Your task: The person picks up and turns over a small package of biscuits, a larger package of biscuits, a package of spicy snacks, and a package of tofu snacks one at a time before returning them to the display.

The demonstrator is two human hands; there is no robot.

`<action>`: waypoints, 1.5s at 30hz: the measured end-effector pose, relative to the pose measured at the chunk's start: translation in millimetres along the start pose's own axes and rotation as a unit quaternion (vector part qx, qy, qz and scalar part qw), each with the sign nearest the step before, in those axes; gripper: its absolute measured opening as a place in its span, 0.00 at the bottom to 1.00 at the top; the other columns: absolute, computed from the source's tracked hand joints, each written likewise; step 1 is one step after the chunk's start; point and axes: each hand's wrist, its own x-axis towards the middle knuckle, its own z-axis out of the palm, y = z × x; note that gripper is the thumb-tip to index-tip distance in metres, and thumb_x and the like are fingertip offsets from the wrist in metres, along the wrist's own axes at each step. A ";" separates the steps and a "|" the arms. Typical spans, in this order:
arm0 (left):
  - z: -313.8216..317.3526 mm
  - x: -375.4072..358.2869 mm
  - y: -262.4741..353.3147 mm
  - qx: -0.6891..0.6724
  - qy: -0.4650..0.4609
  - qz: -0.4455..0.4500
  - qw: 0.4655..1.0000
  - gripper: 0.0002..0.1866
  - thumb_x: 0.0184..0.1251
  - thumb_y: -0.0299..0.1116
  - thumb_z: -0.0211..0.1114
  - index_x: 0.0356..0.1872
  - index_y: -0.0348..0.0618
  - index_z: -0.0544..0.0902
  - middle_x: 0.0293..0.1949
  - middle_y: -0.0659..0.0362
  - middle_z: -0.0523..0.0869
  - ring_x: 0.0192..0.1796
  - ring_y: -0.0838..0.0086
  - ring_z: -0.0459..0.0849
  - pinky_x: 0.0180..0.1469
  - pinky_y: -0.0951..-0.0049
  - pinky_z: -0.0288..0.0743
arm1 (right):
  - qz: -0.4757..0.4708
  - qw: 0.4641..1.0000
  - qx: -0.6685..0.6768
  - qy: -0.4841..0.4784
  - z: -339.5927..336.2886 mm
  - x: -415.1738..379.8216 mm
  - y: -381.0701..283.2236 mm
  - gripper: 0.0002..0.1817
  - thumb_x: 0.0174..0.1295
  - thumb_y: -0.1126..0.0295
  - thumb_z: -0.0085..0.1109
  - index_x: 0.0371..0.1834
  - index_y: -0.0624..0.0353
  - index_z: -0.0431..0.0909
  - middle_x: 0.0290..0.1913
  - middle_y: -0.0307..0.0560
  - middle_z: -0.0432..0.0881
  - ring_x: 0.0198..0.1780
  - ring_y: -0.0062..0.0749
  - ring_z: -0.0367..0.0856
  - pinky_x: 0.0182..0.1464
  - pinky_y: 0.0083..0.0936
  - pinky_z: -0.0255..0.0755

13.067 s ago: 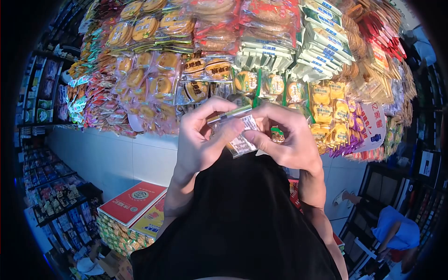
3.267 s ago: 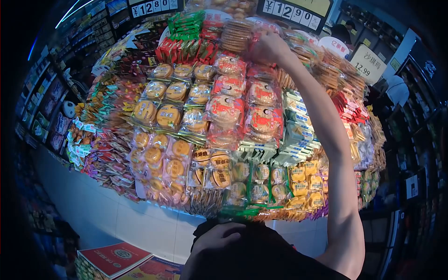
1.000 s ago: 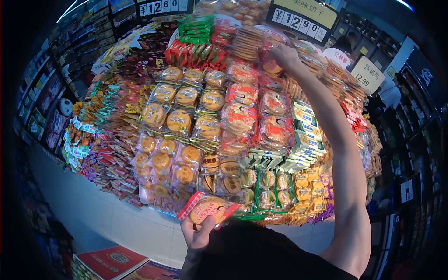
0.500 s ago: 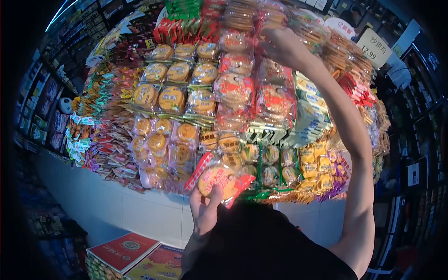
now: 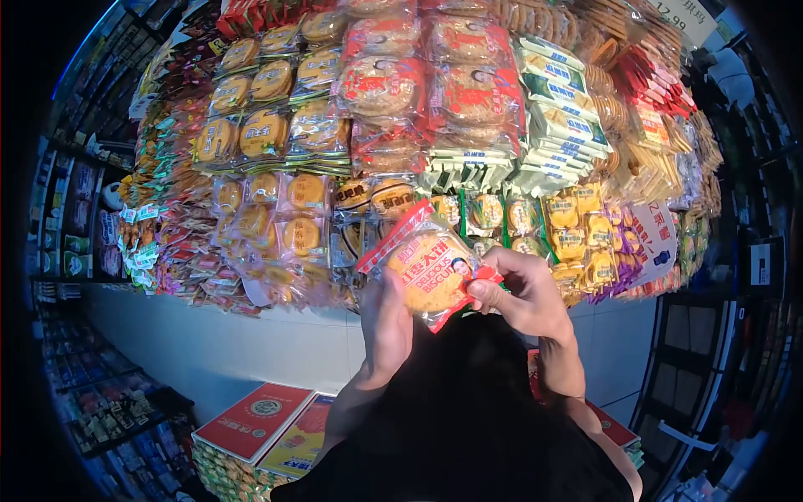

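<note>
In front of my chest is a clear and red biscuit packet, tilted, with a round pale biscuit inside and "DELICIOUS BISCUIT" printed on it. My right hand pinches its right corner between thumb and fingers. At the packet's left edge my left hand holds on, its thumb along the side and its other fingers partly hidden. Just beyond the hands rise stacks of wrapped biscuits, among them larger red-printed packets and small green-edged packets.
The heaped display also bears yellow-biscuit packs, white-green packets and yellow packets. A red box stands low at the left. Dark shelves line the right side, and a price sign is at the top right.
My right hand has come back from the far stacks to the packet and gripped its right corner. The packet has moved up and right, and the view has shifted downward.
</note>
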 end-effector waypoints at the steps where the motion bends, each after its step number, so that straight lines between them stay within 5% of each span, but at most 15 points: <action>1: -0.2 0.8 -3.3 -0.001 0.003 0.016 1.000 0.29 0.83 0.50 0.42 0.68 0.33 0.66 0.64 0.48 0.76 0.66 0.63 0.77 0.69 0.58 0.68 | -0.004 1.000 0.026 0.017 -0.3 -3.3 5.7 0.11 0.68 0.67 0.66 0.36 0.65 0.81 0.27 0.38 0.80 0.30 0.17 0.78 0.30 0.20 0.73; 12: 12.9 8.3 7.3 0.066 0.032 -0.048 0.996 0.23 0.83 0.43 0.46 0.53 0.31 0.79 0.48 0.53 0.86 0.49 0.75 0.85 0.54 0.71 0.77 | 0.027 0.996 0.081 -0.024 5.9 -31.0 35.1 0.13 0.72 0.64 0.61 0.33 0.63 0.80 0.22 0.35 0.76 0.24 0.14 0.72 0.26 0.17 0.65; 23: 22.8 14.7 2.8 0.094 0.064 -0.100 0.989 0.21 0.81 0.44 0.51 0.37 0.35 0.81 0.33 0.65 0.82 0.37 0.87 0.74 0.43 0.79 0.69 | 0.016 0.993 0.116 -0.004 6.3 -41.5 48.2 0.22 0.78 0.57 0.48 0.33 0.64 0.80 0.21 0.40 0.78 0.23 0.18 0.76 0.25 0.19 0.69; 45: 17.5 14.4 2.6 0.054 0.021 -0.112 0.992 0.23 0.82 0.45 0.51 0.44 0.31 0.82 0.41 0.59 0.86 0.42 0.85 0.81 0.49 0.78 0.73 | 0.011 0.987 0.157 0.014 6.2 -47.7 46.5 0.24 0.78 0.57 0.50 0.28 0.66 0.81 0.18 0.39 0.76 0.18 0.17 0.70 0.21 0.18 0.62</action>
